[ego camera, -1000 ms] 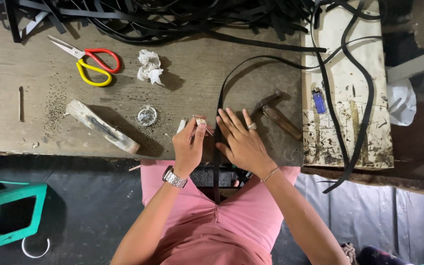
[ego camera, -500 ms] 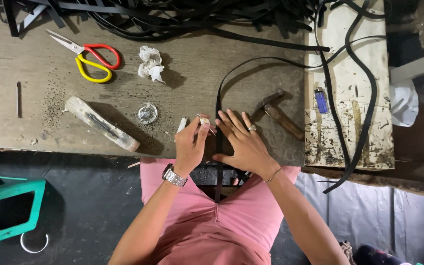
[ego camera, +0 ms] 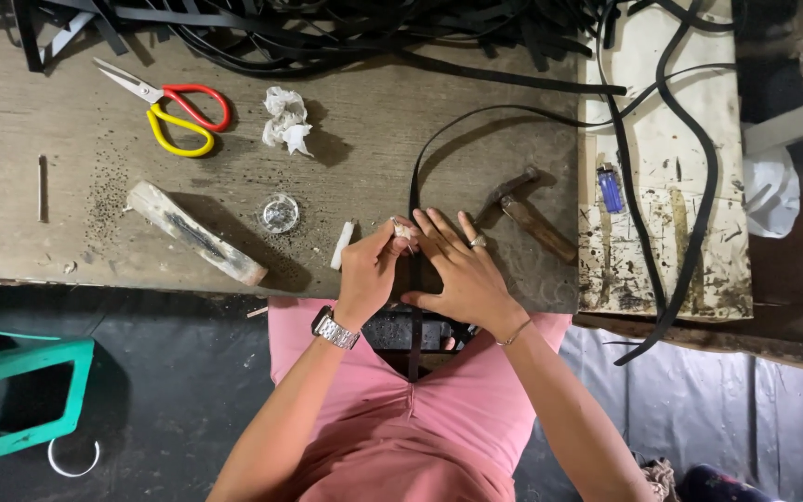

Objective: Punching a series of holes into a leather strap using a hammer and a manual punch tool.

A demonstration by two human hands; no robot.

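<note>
- Your left hand pinches a small whitish lump in its fingertips, the grip closed on it, right against the long black flat strap that runs from the near desk edge away and curves off to the right.
- Your right hand lies flat and open, fingers spread, pressing that strap onto the worn wooden desk; it grips nothing.
- The step in hand looks like rubbing or marking the strap near its near end. The next move would call for keeping the strap pinned while the lump travels along it.
- Counted on the desk: one pair of red-and-yellow-handled scissors, one crumpled white paper, one rough wooden block, one small round clear lid, one short white stick, one wooden-handled hammer, one blue lighter.
- A tangled heap of black straps lies along the far edge, too many to count.
</note>
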